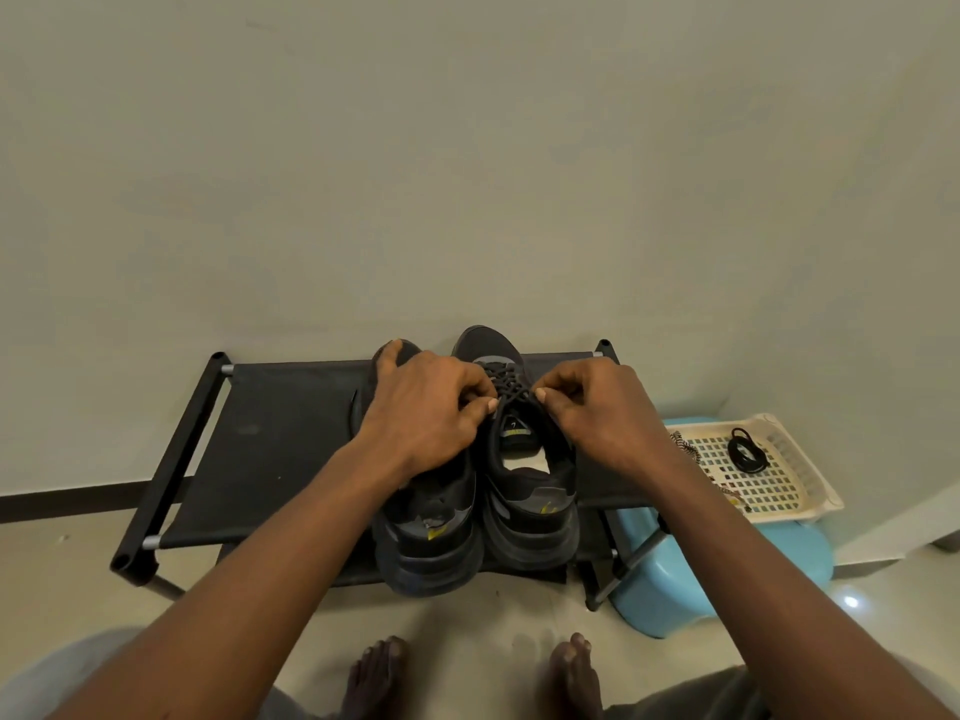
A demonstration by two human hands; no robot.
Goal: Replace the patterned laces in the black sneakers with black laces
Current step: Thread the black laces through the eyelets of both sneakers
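Two black sneakers stand side by side, heels toward me, on a black fabric shoe rack [270, 439]. The right sneaker [530, 511] carries a black lace [508, 383] threaded through its eyelets. My left hand [423, 413] pinches the lace at the left of the tongue, and my right hand [597, 413] pinches it at the right. The left sneaker [428, 532] lies partly under my left hand, so its lacing is hidden. A patterned lace [684, 449] hangs over the edge of a cream basket [795, 491], and a coiled black lace [747, 450] lies inside it.
The basket rests on a light blue plastic stool [670, 589] right of the rack. A plain wall stands close behind the rack. My bare feet [571, 672] are on the tiled floor in front of it.
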